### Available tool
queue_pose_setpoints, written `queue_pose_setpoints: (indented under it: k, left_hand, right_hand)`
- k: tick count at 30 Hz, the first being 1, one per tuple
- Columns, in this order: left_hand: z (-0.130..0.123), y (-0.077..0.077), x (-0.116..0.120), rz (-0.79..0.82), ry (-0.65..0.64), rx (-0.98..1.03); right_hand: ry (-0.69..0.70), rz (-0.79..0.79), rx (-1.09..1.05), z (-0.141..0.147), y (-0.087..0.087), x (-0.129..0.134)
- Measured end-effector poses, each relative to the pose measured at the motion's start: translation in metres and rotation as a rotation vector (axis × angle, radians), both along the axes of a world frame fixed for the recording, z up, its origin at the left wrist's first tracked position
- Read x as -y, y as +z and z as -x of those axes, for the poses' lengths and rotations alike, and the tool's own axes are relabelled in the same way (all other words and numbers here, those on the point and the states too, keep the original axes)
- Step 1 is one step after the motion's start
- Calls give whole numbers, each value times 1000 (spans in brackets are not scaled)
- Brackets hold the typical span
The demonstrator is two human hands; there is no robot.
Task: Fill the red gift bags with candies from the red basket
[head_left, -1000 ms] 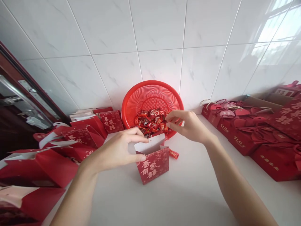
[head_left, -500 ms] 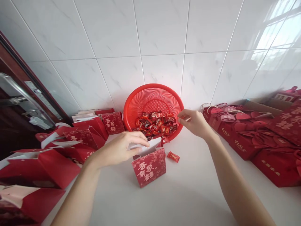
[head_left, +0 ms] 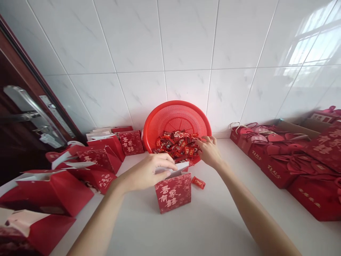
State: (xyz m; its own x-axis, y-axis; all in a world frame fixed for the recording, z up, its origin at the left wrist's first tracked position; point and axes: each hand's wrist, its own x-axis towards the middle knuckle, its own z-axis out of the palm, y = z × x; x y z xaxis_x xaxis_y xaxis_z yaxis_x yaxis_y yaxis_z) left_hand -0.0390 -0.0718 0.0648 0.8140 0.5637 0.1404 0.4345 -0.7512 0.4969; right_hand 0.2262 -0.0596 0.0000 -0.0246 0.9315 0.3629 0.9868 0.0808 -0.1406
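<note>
A red gift box (head_left: 174, 193) with pale lettering stands upright on the white table, its top open. My left hand (head_left: 149, 171) rests at its upper left edge, thumb and fingers closed on the white inner flap. Behind the box, a red plastic basket (head_left: 177, 106) leans tilted toward me and holds a pile of red wrapped candies (head_left: 179, 144). My right hand (head_left: 209, 151) is at the basket's right front, fingertips over the candies and bent; whether they pinch one is hidden. One loose candy (head_left: 198, 182) lies right of the box.
Several open red boxes (head_left: 55, 188) crowd the left side, beside a dark door with a metal handle (head_left: 23, 101). Closed red boxes (head_left: 274, 169) with ribbons and cords line the right. A tiled wall (head_left: 138, 35) rises behind the basket.
My right hand has moved left and down from the basket's right rim to the candies. My left hand stays at the box. The whole view has shifted slightly.
</note>
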Motion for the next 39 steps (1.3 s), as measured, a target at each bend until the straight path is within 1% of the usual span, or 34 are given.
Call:
queue_pose_setpoints:
  k: [3,6,13,22,25,32,39]
  left_hand:
    - [1,0,0,0,6,-4]
    - [2,1,1,2,8,-7]
    - [3,1,1,2,18,-38]
    - [2,2,2,15,22,-40]
    - [2,2,2,13,22,-28]
    - [4,1,0,34,8,-12]
    - [5,3,1,39,-3,-16]
  right_hand:
    - [5,20,49,2,-12,-5]
    - [-23,60,83,3,-18,-7]
    - [-62,127,89,6,-23,-6]
    - [-83,140,116,8,-26,-7]
    - [-72,122,102,8,-27,-7]
    - [-25,38,-9,9,-24,-8]
    - [3,-110,-273,10,-17,-14]
